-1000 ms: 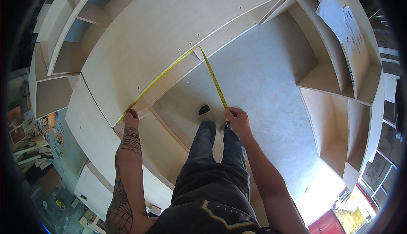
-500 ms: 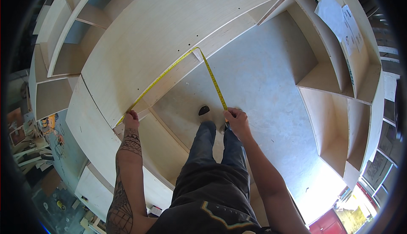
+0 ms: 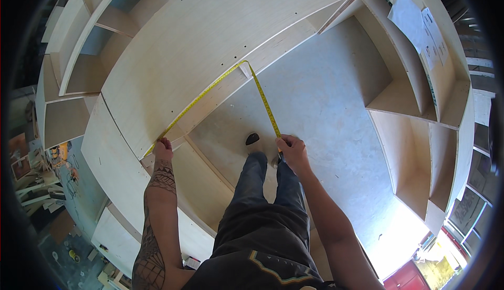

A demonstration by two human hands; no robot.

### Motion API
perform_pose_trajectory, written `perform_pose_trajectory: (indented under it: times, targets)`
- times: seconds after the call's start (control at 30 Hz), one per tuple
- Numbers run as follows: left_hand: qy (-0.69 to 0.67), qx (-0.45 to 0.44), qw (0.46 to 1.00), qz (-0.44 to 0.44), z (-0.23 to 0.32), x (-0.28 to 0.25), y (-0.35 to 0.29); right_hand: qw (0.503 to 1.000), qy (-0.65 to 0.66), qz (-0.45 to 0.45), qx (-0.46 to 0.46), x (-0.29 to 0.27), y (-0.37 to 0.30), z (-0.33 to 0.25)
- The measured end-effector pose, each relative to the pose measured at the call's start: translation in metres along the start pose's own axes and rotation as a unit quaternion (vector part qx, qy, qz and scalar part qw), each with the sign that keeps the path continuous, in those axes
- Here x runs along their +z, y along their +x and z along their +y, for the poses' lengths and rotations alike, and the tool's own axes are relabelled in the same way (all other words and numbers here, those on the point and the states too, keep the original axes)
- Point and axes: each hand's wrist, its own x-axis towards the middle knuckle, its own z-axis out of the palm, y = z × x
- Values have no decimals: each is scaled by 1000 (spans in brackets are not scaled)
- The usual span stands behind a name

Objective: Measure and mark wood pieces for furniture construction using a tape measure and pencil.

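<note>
A yellow tape measure (image 3: 202,95) runs along the edge of a pale plywood panel (image 3: 210,33), then bends sharply and slants down toward me. My left hand (image 3: 163,149) is closed on the blade close to its end, at the panel's near left corner. The blade's other stretch is pinched in my right hand (image 3: 293,150), over the floor in front of my legs. Below those fingers the tape's case is mostly hidden. Several small dark holes dot the panel near its edge.
Open plywood shelving (image 3: 415,148) stands on the right, with paper sheets (image 3: 409,19) on it. More shelf compartments (image 3: 86,75) rise at the far left. Grey concrete floor (image 3: 320,101) lies between. Tools and cords (image 3: 65,159) clutter the left side.
Almost nothing differs. The view has shifted very slightly, while both hands keep their hold on the tape measure.
</note>
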Motion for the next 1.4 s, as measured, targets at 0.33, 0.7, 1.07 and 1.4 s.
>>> perform_pose_trajectory:
  times: [0.33,0.7,1.07,1.4]
  targets:
    - [11,-38,998,-54,-7,-7,14,995,-69,60,-48,-30,-45,39]
    - [129,-14,987,-100,-13,-10,-37,995,-40,93,16,-64,-141,94]
    - [91,32,993,-75,-28,25,-54,999,20,40,-8,-49,-113,38]
    - [68,22,997,-38,-27,24,-36,999,2,39,15,-48,-85,36]
